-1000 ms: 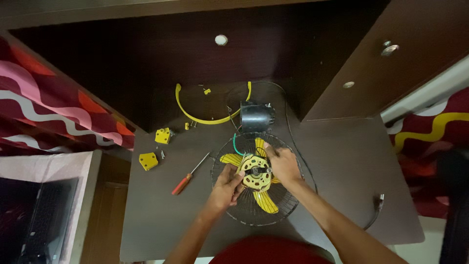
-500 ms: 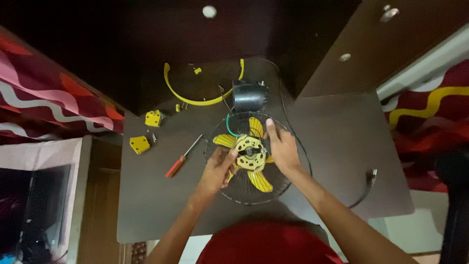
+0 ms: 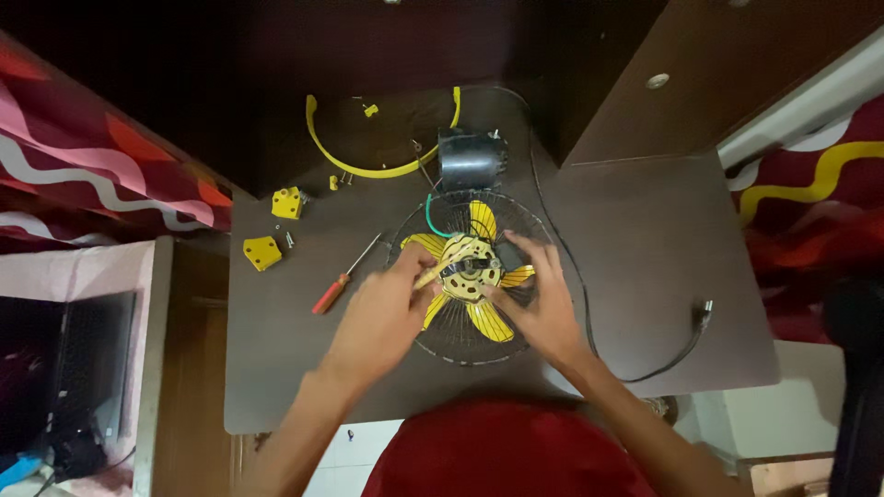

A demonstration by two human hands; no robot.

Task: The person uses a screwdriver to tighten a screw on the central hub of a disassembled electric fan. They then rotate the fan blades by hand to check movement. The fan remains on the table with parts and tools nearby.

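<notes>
- Your left hand (image 3: 382, 317) sits on the left side of the yellow plastic fan blade (image 3: 470, 276), fingers pinched around what looks like a thin tool or blade tip near the hub; I can't tell which.
- Your right hand (image 3: 543, 308) is spread over the right-hand blades, fingers pressing down on the plastic, likely to stop the blade from spinning.
- The blade lies flat inside the round black wire fan guard (image 3: 451, 345), mid-bench, right in front of you.
- The dark cylindrical motor housing (image 3: 470, 158) touches the guard's far edge, with a green wire (image 3: 431, 221) curving from it towards the hub.
- The red-handled screwdriver (image 3: 343, 281) lies just left of the guard, within reach of the left hand.
- Two small yellow plastic brackets (image 3: 274, 225) and loose screws are parked well left, away from the work.
- The curved yellow plastic rim strip (image 3: 368, 166) rests at the far side of the dark wooden bench (image 3: 645, 276).
- The black power cord (image 3: 663, 359) trails right, plug lying on the bench.
</notes>
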